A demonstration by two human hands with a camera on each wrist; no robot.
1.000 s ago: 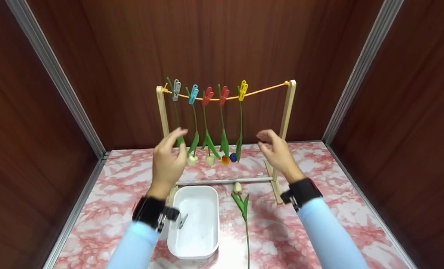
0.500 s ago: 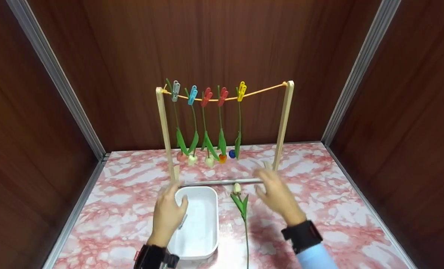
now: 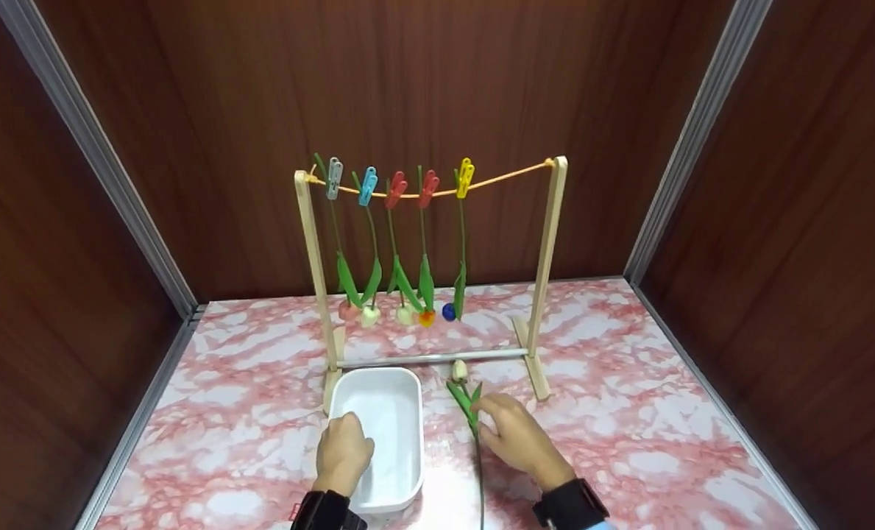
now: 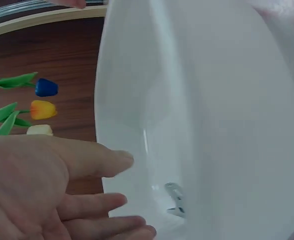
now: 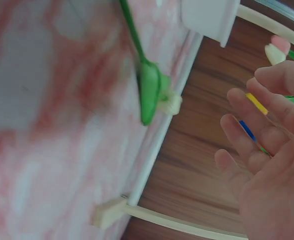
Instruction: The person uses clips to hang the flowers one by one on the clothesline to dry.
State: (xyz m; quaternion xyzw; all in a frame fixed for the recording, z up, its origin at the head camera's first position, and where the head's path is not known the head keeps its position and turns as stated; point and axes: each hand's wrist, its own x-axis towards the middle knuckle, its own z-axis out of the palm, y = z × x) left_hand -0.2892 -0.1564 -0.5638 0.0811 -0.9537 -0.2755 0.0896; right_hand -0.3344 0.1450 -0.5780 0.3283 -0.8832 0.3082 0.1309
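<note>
My left hand (image 3: 344,453) is over the left side of a white basin (image 3: 416,442). In the left wrist view its thumb and fingers (image 4: 99,205) are spread apart with nothing between them, and a grey clothespin (image 4: 175,197) lies inside the basin beyond the fingertips. The head view hides that clothespin behind the hand. My right hand (image 3: 514,438) hovers by the leaves of a white tulip (image 3: 460,370) lying on the table, its fingers loosely bent. Seen from the right wrist, the tulip's green leaves (image 5: 149,92) are apart from the empty right hand (image 5: 272,150).
A wooden frame (image 3: 547,258) carries an orange cord (image 3: 507,177). Clothespins hold several tulips upside down on it: grey (image 3: 335,179), blue (image 3: 368,185), two red, one yellow (image 3: 465,178). A metal bar (image 3: 437,358) joins the frame's feet. Dark panels enclose the marbled table (image 3: 628,442).
Both hands have come down from beside the hanging tulips. The left has reached the basin and the right has moved to the lying tulip. The view has shifted slightly.
</note>
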